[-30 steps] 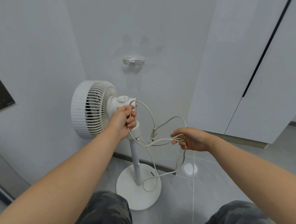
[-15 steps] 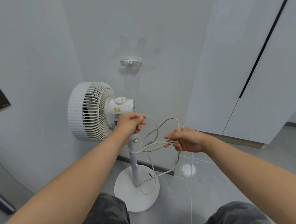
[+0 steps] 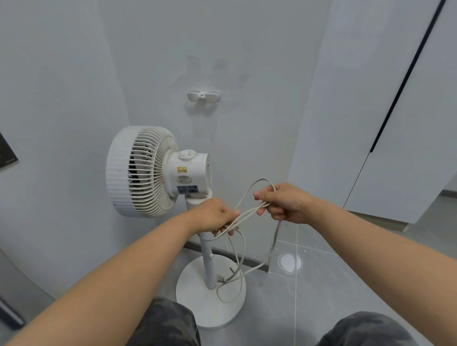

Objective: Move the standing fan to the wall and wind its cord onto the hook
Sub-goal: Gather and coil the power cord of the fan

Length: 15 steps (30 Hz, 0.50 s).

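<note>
Below the hook (image 3: pixel 203 95), we hold the bunched cord (image 3: pixel 247 213), left hand (image 3: pixel 213 216) and right hand (image 3: pixel 286 203) both curled round it; trailing slack may snag the fan (image 3: pixel 142 172) pole, tipping it.

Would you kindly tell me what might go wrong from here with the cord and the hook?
1. Both the left hand and right hand hold gathered cord; lifting it toward the hook may tug the fan, which neither hand seems to steady.
2. Slack loops lie over the base and could snag the pole.
3. The hook looks small, so the bundle may slip off.
</note>
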Available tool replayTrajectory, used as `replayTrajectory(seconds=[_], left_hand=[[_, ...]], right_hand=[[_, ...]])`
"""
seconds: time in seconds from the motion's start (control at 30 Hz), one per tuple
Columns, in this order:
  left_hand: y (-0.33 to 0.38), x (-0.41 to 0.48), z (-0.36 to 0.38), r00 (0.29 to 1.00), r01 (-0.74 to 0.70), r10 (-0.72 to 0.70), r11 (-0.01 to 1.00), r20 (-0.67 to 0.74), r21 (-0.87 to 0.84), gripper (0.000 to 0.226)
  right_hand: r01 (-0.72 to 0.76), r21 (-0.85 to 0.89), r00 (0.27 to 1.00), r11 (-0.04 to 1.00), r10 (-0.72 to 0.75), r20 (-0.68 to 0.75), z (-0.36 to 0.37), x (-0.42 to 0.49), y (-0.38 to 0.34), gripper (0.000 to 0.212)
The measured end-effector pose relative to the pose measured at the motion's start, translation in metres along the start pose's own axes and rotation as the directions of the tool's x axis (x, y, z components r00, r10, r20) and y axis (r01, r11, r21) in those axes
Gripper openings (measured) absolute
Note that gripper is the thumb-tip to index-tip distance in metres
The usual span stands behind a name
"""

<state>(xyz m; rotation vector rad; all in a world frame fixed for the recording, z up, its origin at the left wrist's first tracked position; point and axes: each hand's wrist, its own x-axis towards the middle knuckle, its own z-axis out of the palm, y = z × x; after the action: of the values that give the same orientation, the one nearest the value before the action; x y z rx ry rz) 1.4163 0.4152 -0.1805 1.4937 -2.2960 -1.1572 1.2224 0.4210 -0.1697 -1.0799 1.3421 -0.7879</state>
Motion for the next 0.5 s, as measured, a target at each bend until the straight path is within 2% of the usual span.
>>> replayTrajectory(seconds=[0.07, 0.1, 0.2, 0.3, 0.4, 0.5], left_hand=[[0.007, -0.007, -0.005, 0.994, 0.024, -0.026, 1.0, 0.107, 0.019, 0.061], [0.009, -0.009, -0.007, 0.989, 0.022, -0.029, 0.999, 0.143, 0.046, 0.063], [0.013, -0.013, -0.011, 0.975, -0.038, 0.004, 0.988, 0.221, 0.152, 0.037], [0.019, -0.013, -0.015, 0.959, -0.111, 0.037, 0.961, 0.28, 0.252, 0.021], [0.024, -0.014, -0.024, 0.969, -0.157, 0.073, 0.92, 0.236, 0.36, 0.031], [0.021, -0.012, -0.03, 0.982, -0.173, 0.137, 0.929, 0.129, 0.327, 0.023]], right_hand=[[-0.028, 0.032, 0.997, 0.999, 0.03, -0.073, -0.001, 0.004, -0.001, 0.016], [-0.038, 0.05, 0.993, 0.998, 0.044, -0.109, -0.001, 0.006, 0.0, 0.018], [-0.041, 0.057, 0.976, 0.998, 0.053, -0.213, -0.003, 0.011, 0.003, 0.024], [-0.048, -0.065, 0.956, 0.997, 0.027, -0.292, -0.007, 0.013, 0.006, 0.034], [-0.07, -0.211, 0.938, 0.975, -0.007, -0.345, -0.013, 0.014, 0.012, 0.036], [-0.1, -0.221, 0.933, 0.97, 0.014, -0.36, -0.02, 0.015, 0.017, 0.038]])
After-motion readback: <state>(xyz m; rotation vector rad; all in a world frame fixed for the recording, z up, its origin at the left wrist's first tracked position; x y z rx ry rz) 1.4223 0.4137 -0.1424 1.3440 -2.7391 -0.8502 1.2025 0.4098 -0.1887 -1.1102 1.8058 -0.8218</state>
